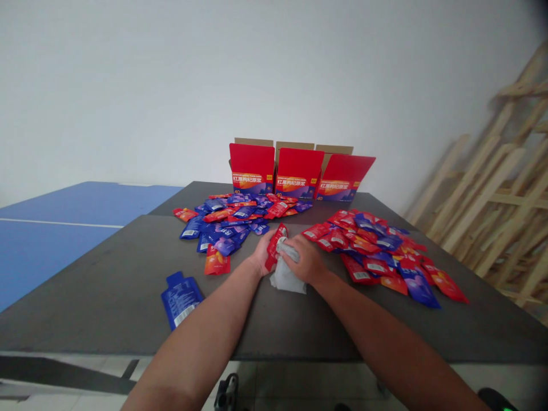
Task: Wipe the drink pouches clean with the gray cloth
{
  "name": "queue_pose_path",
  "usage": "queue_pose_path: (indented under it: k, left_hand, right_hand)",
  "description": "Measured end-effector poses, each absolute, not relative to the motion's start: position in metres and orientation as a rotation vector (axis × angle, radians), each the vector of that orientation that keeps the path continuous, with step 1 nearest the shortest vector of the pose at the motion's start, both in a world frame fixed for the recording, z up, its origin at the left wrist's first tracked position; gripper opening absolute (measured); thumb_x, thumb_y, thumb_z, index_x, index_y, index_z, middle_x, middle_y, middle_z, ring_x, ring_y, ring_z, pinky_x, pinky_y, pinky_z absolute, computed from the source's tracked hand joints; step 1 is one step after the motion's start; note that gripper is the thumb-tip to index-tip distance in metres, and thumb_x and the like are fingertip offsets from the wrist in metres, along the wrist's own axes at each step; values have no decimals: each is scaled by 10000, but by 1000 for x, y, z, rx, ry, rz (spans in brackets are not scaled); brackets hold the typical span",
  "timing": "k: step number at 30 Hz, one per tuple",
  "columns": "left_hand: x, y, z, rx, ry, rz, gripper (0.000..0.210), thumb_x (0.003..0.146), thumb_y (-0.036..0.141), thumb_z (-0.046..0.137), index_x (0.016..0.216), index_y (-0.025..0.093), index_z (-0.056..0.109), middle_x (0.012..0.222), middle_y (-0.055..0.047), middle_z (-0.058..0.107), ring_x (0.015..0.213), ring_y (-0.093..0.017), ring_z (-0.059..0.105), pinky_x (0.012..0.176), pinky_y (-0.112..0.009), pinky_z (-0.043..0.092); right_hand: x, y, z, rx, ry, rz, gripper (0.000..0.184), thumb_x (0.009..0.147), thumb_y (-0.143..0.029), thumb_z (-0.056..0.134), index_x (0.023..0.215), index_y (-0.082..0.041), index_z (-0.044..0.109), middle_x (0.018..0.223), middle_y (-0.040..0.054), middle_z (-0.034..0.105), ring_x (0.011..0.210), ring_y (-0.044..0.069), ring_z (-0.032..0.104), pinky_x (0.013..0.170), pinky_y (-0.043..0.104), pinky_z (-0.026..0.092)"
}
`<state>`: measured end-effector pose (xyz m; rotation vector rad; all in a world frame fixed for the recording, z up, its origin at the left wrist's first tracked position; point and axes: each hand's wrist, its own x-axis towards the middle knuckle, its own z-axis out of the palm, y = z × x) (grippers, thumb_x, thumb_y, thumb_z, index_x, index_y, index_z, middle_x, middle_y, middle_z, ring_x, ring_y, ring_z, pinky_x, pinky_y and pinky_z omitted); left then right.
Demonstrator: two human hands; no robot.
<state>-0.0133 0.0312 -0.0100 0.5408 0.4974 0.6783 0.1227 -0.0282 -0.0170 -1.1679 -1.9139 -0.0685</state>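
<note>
In front of me, between two heaps of pouches, my left hand (262, 254) grips a red pouch (274, 249) held on a slant. My right hand (306, 259) is closed on a greyish-white cloth (288, 276), whose bunched top touches the pouch and whose lower part hangs down to the table. Beyond my left hand lies a heap of blue and red pouches (226, 231). To the right of my right hand spreads another heap of mostly red pouches (363, 245). One blue pouch (180, 298) lies alone near my left forearm, which covers its lower corner.
At the back of the dark table (274, 337) stand three open red and purple boxes, a left box (252, 168), a middle box (298, 173) and a right box (342, 177). A blue table (85, 234) adjoins on the left. Wooden frames (492, 188) lean at the right.
</note>
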Motion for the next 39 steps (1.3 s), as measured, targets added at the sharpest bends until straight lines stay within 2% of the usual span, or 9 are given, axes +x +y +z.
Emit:
queue_pose_path:
  k: [4,9,18,22,25,28,31,35,39]
  left_hand:
    - [-8,31,-13,523,553,677,329,839,445,530,786,146,657,673,-68,685,570,-178,641,542,-271,491]
    - [-8,30,-17,549,569,534,356,839,478,542,758,148,649,627,-69,677,552,-189,645,555,-287,499]
    - [-3,18,-9,660,529,534,306,856,401,567,946,128,671,732,-85,714,705,-217,689,689,-302,515]
    - [-3,20,-11,731,508,538,300,859,420,569,895,141,671,672,-63,692,611,-189,660,619,-273,495]
    - [-4,25,-16,771,522,540,299,855,432,575,775,153,643,533,-15,612,433,-124,553,471,-225,417]
    - [-6,29,-19,804,548,546,321,855,434,573,701,153,593,471,15,538,329,-68,422,336,-190,260]
    - [-7,30,-18,815,560,532,299,861,422,562,741,148,586,522,15,552,333,-54,418,295,-163,205]
    - [-9,30,-16,770,540,515,238,872,361,542,798,140,591,552,16,565,342,-53,439,291,-140,261]
    - [-14,32,-13,585,493,565,247,893,314,490,934,104,614,707,-54,665,563,-115,630,509,-187,516]
  right_hand:
    - [111,-41,-15,-1101,-2154,-71,253,856,-349,584,1083,-251,638,998,73,630,878,205,597,760,337,519]
    - [110,-38,-16,-1171,-2045,-69,261,858,-353,583,1090,-242,627,1021,78,626,924,217,601,799,345,524]
    - [125,-21,-18,-1241,-1653,-46,210,857,-343,565,1020,-213,597,949,83,637,917,236,607,856,401,515]
    - [132,-17,-16,-1269,-1507,74,341,843,-378,574,1136,-203,569,1095,101,641,1053,254,588,952,442,471]
    - [138,-14,-14,-1262,-1494,168,413,837,-390,574,1207,-207,561,1181,103,618,1159,258,545,1021,456,421]
    - [145,-12,-14,-1214,-1546,229,381,816,-387,588,1151,-207,612,1150,99,631,1111,245,573,1007,432,432]
    - [151,-9,-15,-1195,-1555,340,369,776,-397,620,1085,-195,634,1081,83,660,1014,230,611,938,396,473]
    - [154,-7,-16,-1257,-1458,463,388,724,-434,656,1028,-194,634,991,53,688,910,219,632,840,359,503]
    - [155,-3,-16,-1286,-1267,508,433,685,-484,679,1005,-196,637,977,55,694,880,224,635,780,342,512]
